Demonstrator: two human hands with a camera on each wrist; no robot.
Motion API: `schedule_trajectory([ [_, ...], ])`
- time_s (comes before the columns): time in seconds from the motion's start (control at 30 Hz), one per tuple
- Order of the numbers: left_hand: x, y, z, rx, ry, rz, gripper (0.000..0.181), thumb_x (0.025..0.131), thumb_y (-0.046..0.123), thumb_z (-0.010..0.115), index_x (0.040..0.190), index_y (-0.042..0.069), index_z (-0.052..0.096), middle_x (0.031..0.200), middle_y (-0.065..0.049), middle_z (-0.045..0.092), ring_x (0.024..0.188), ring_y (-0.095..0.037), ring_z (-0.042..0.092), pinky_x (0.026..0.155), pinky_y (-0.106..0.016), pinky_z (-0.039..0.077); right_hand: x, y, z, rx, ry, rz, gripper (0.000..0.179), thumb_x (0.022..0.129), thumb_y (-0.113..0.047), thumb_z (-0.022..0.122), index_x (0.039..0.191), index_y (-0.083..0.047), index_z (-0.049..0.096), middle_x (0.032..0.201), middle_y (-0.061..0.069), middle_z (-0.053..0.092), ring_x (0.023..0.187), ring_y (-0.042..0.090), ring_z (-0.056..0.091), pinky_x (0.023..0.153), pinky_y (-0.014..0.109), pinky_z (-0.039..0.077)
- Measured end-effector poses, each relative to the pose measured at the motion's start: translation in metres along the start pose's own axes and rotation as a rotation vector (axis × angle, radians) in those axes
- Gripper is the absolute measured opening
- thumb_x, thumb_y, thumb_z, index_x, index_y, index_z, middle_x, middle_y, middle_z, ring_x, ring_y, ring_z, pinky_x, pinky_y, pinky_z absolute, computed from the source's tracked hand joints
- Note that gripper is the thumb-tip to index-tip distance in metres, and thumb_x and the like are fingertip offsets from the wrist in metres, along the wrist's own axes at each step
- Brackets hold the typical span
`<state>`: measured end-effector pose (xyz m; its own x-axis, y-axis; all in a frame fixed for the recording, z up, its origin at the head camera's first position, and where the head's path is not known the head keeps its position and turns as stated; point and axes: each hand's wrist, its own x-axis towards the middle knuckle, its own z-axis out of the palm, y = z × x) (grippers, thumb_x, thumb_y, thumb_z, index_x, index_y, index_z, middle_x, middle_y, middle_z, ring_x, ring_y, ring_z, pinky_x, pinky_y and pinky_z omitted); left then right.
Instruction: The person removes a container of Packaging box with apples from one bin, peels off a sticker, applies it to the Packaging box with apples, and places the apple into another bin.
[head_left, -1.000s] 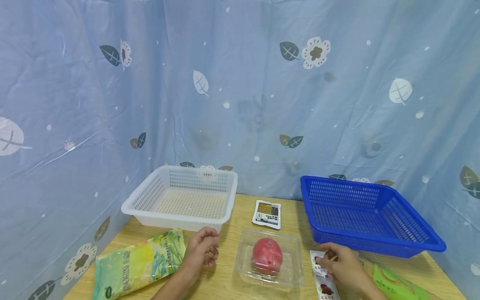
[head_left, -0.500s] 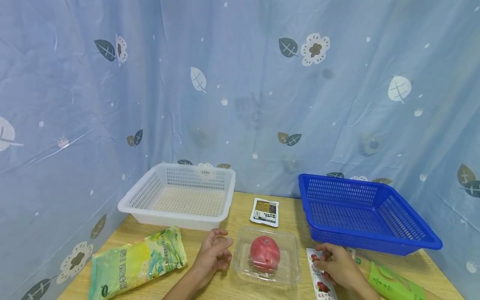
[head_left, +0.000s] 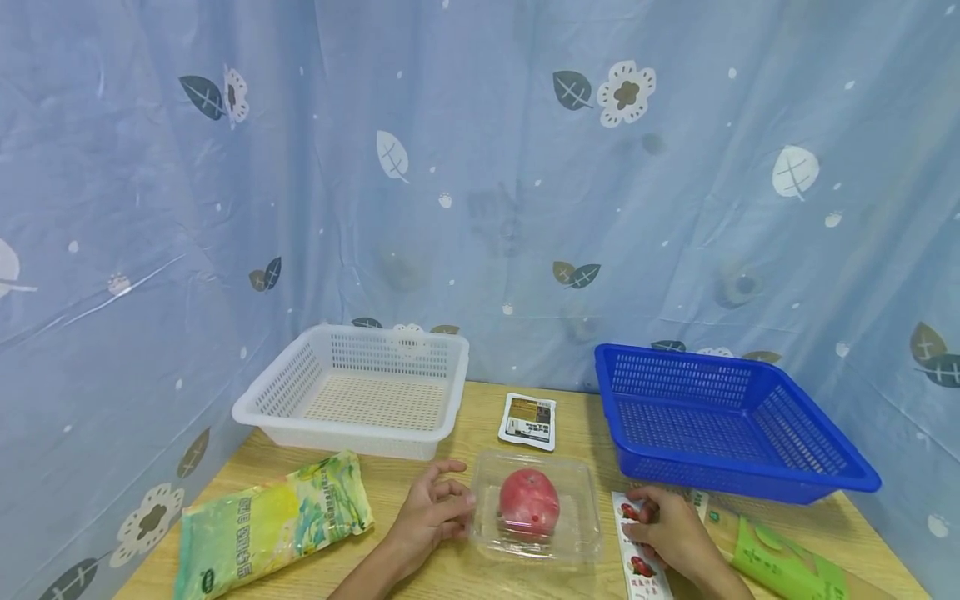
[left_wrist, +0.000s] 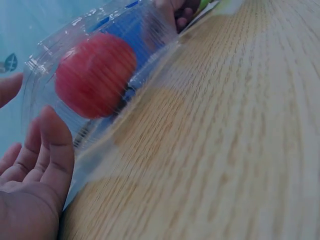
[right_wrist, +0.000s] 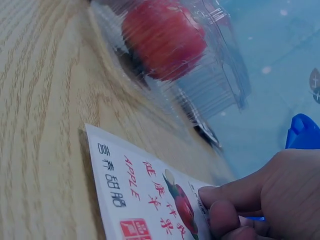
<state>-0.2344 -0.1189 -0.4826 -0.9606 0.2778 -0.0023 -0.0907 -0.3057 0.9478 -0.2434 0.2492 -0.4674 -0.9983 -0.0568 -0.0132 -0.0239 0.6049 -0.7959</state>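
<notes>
A red apple (head_left: 529,502) lies inside a clear plastic clamshell box (head_left: 579,533) on the wooden table (head_left: 465,575). My left hand (head_left: 457,492) is at the box's left edge, fingers relaxed and touching it, thumb raised above. The left wrist view shows the hand (left_wrist: 35,180) beside the box (left_wrist: 150,35) and the apple (left_wrist: 95,75). My right hand (head_left: 645,517) rests with curled fingers on the far end of a white packet printed with apples (head_left: 647,571). In the right wrist view the fingertips (right_wrist: 220,212) hold down that packet (right_wrist: 145,195), near the box (right_wrist: 220,85).
A white basket (head_left: 360,429) stands at the back left and a blue basket (head_left: 720,479) at the back right. A small dark-labelled sachet (head_left: 528,421) lies between them. A yellow-green bag (head_left: 262,525) is at the front left, a green packet (head_left: 780,567) at the front right.
My left hand has moved right across the table until its fingers reach the clamshell box's edge. The right hand has stayed on the apple packet.
</notes>
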Motion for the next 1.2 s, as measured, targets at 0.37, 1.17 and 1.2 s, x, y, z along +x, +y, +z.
schedule_trajectory([
  [0.37, 0.0032, 0.0005, 0.0019, 0.032, -0.01, -0.015, 0.061, 0.092, 0.011, 0.07, 0.143, -0.005, 0.04, 0.092, 0.0, 0.063, 0.074, -0.011, 0.059, 0.061, -0.024, 0.054, 0.0042, -0.0008, -0.0022, -0.212, 0.057, -0.007, 0.044, 0.077, -0.012, 0.086, 0.116, -0.001, 0.068, 0.103, 0.005, 0.064, 0.094, 0.021, 0.058, 0.078, 0.039, 0.051],
  [1.17, 0.0015, 0.0029, 0.0069, 0.07, -0.006, -0.017, 0.068, 0.09, 0.01, 0.071, 0.146, -0.006, 0.037, 0.087, 0.002, 0.062, 0.067, -0.008, 0.054, 0.056, -0.019, 0.05, -0.0009, 0.0007, 0.0024, -0.135, 0.083, -0.044, 0.015, 0.081, -0.004, 0.079, 0.089, -0.008, 0.066, 0.08, 0.002, 0.06, 0.062, 0.014, 0.054, 0.056, 0.026, 0.045],
  [1.2, 0.0009, 0.0025, 0.0063, 0.067, -0.005, -0.019, 0.067, 0.091, 0.01, 0.071, 0.147, -0.006, 0.036, 0.087, 0.002, 0.062, 0.067, -0.007, 0.054, 0.057, -0.019, 0.05, -0.0014, 0.0006, 0.0032, -0.111, 0.079, -0.05, 0.014, 0.082, -0.001, 0.077, 0.088, -0.007, 0.066, 0.077, 0.003, 0.059, 0.057, 0.013, 0.054, 0.051, 0.025, 0.046],
])
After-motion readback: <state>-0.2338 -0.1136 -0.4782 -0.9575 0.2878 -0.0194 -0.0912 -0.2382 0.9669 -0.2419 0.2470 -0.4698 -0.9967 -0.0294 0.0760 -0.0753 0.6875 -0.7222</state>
